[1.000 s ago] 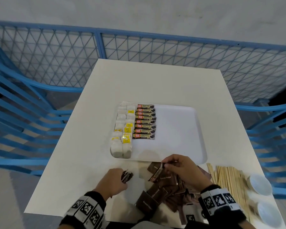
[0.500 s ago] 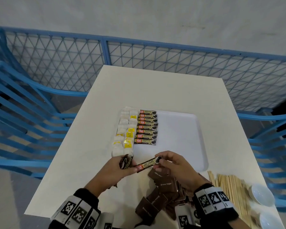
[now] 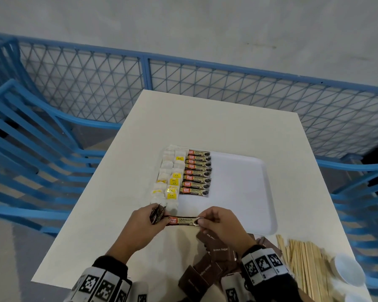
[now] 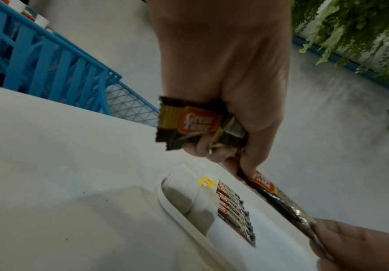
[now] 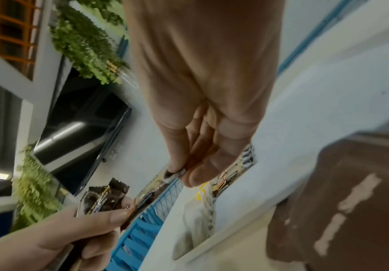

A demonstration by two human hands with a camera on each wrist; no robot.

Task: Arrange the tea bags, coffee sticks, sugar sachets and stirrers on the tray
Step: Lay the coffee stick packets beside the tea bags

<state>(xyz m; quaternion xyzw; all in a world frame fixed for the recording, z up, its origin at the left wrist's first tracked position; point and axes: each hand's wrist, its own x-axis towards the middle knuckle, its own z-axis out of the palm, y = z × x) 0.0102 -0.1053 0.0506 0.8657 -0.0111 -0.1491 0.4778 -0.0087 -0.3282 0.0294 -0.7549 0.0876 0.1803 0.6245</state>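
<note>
Brown and gold, the coffee stick point(image 3: 183, 221) lies crosswise just above the tray's point(image 3: 268, 216) near edge, reading "Great Taste GRANULES STRONG". The left hand point(image 3: 143, 225) pinches its left end while gripping spare sticks point(image 3: 156, 215); the right hand point(image 3: 222, 225) pinches its right end.

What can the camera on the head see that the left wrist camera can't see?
Only the head view shows the brown sugar sachets, the wooden stirrers and the whole tray. Only the left wrist view shows green hanging plants and the bundle of coffee sticks up close in the left hand. Both show the single coffee stick held by both hands, plus the row of coffee sticks beside the tea bags.
</note>
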